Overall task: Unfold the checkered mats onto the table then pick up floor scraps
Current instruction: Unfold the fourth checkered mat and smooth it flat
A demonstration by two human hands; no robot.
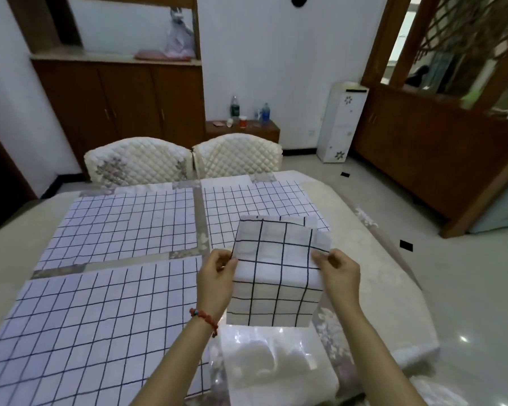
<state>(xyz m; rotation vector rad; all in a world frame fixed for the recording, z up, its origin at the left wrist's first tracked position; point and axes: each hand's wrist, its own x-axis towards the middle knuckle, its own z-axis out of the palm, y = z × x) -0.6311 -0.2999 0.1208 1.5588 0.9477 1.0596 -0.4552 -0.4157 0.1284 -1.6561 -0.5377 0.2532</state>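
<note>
A folded white mat with black checks (276, 273) hangs in the air above the table's near right part. My left hand (217, 276) pinches its left edge and my right hand (339, 273) pinches its right edge. Three checkered mats lie spread flat on the table (373, 259): one at the far left (123, 227), one at the far right (255, 200), one at the near left (94, 326). Dark scraps lie on the pale floor to the right, one (406, 245) near the table, another (345, 174) farther back.
A clear plastic bag (270, 358) lies on the table below the held mat. Two quilted chairs (138, 164) (238, 155) stand at the far side. Behind are a wooden cabinet (123, 101), a low stand with bottles (244, 127) and a white dispenser (342, 121).
</note>
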